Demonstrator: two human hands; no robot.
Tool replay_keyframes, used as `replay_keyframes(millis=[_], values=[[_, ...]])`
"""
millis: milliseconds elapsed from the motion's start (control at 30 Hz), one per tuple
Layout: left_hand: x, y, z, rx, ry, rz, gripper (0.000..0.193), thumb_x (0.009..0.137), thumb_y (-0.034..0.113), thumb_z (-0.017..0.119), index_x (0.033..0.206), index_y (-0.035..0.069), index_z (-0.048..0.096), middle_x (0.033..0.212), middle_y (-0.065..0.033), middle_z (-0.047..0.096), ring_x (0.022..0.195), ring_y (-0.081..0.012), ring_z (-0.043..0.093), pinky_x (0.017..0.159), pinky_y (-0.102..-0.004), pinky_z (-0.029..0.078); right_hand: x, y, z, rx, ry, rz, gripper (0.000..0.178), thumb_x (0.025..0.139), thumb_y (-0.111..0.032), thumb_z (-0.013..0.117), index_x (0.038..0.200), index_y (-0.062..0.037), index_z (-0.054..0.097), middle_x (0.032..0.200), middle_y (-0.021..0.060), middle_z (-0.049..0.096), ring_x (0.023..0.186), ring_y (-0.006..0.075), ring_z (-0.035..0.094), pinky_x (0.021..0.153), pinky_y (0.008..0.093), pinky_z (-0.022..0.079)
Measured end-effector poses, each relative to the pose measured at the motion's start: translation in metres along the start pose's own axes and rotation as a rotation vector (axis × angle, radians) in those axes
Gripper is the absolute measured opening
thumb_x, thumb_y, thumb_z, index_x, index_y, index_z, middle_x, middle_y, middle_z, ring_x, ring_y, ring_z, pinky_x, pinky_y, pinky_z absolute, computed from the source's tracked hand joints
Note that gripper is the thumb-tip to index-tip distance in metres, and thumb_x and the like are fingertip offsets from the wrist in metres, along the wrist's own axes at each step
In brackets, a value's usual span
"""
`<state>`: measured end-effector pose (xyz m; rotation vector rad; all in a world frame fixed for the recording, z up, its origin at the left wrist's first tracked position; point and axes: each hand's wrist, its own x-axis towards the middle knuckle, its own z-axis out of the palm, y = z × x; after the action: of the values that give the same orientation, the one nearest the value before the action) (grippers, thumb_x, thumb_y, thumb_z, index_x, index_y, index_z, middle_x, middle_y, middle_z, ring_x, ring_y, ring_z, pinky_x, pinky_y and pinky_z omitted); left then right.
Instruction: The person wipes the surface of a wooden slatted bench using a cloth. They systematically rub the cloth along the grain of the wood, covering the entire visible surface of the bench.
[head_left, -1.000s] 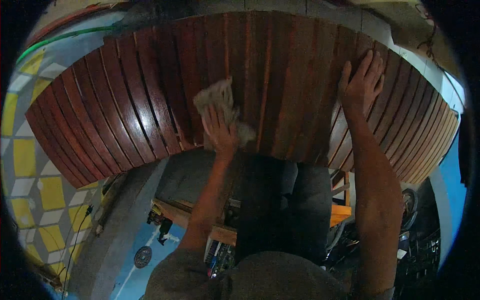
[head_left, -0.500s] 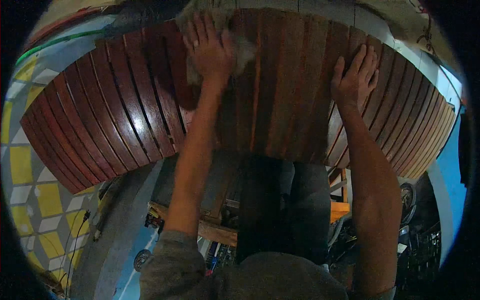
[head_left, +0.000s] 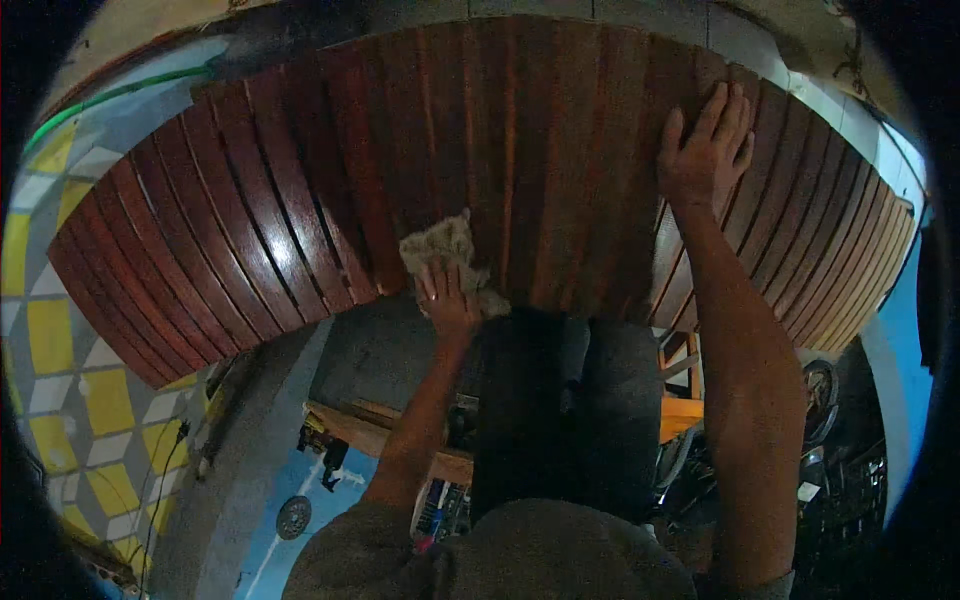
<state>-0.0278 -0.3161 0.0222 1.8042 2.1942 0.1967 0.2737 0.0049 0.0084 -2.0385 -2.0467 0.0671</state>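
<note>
A wide panel of dark reddish-brown wooden slats (head_left: 570, 170) spreads across in front of me. Near its front edge, my left hand (head_left: 449, 296) presses a crumpled beige cloth (head_left: 440, 243) against the slats, its fingers over the rag; part of the cloth lies hidden under the hand. On the right half of the panel, my right hand (head_left: 707, 150) lies flat with fingers stretched and thumb apart, holding nothing. The slats to the left shine under a light, and those at the far right look paler.
Patterned yellow, white and grey tiles (head_left: 110, 400) cover the floor at left, with a black cord and plug (head_left: 181, 432) on them. Below the panel are a wooden bar (head_left: 350, 425), a round dark disc (head_left: 293, 517) and clutter. A green hose (head_left: 120, 92) runs at the upper left.
My left hand has drawn the cloth from the panel's far edge toward me, down to the near edge. My right hand has stayed in nearly the same spot.
</note>
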Motion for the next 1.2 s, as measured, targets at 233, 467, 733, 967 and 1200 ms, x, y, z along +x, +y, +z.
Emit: replay_keyframes(millis=[233, 467, 733, 967, 1200], values=[[0.142, 0.036, -0.020, 0.125, -0.054, 0.051, 0.061, 0.095, 0.030, 0.045, 0.151, 0.008, 0.033, 0.160, -0.0156, 0.022, 0.147, -0.0407, 0.017, 0.116, -0.0616, 0.011, -0.006, 0.004, 0.004, 0.020, 0.022, 0.000, 0.067, 0.101, -0.051, 0.034, 0.153, -0.0093, 0.024, 0.158, 0.0156, 0.024, 0.147, 0.0321, 0.021, 0.115, 0.0560, 0.014], [0.321, 0.066, -0.024, 0.090, 0.214, 0.168, 0.056, 0.102, 0.035, 0.035, 0.151, 0.008, 0.032, 0.158, -0.0158, 0.028, 0.146, -0.0387, 0.021, 0.116, -0.0564, 0.012, -0.002, 0.001, 0.006, 0.013, 0.038, -0.035, 0.068, 0.100, -0.050, 0.036, 0.152, -0.0080, 0.027, 0.158, 0.0166, 0.024, 0.146, 0.0316, 0.023, 0.114, 0.0587, 0.016], [0.219, 0.072, -0.010, 0.041, 0.148, 0.068, 0.050, 0.101, 0.032, 0.038, 0.147, 0.010, 0.041, 0.154, -0.0163, 0.035, 0.143, -0.0381, 0.027, 0.114, -0.0564, 0.018, -0.006, 0.006, 0.007, 0.006, 0.021, -0.009, 0.069, 0.100, -0.050, 0.034, 0.153, -0.0074, 0.025, 0.159, 0.0163, 0.022, 0.147, 0.0323, 0.020, 0.114, 0.0583, 0.014], [0.046, 0.040, -0.004, 0.061, 0.067, 0.093, 0.051, 0.099, 0.039, 0.043, 0.140, 0.009, 0.051, 0.149, -0.0188, 0.037, 0.137, -0.0416, 0.031, 0.110, -0.0600, 0.022, -0.006, -0.001, 0.007, 0.041, -0.006, 0.003, 0.071, 0.099, -0.051, 0.034, 0.155, -0.0095, 0.019, 0.160, 0.0149, 0.020, 0.148, 0.0317, 0.017, 0.115, 0.0575, 0.013], [0.209, 0.075, -0.009, 0.093, 0.102, 0.086, 0.062, 0.099, 0.041, 0.042, 0.149, 0.006, 0.036, 0.159, -0.0185, 0.022, 0.146, -0.0432, 0.017, 0.115, -0.0631, 0.011, -0.007, 0.005, 0.006, 0.035, -0.005, 0.009, 0.071, 0.099, -0.052, 0.034, 0.155, -0.0098, 0.019, 0.159, 0.0159, 0.020, 0.148, 0.0324, 0.019, 0.115, 0.0582, 0.012]])
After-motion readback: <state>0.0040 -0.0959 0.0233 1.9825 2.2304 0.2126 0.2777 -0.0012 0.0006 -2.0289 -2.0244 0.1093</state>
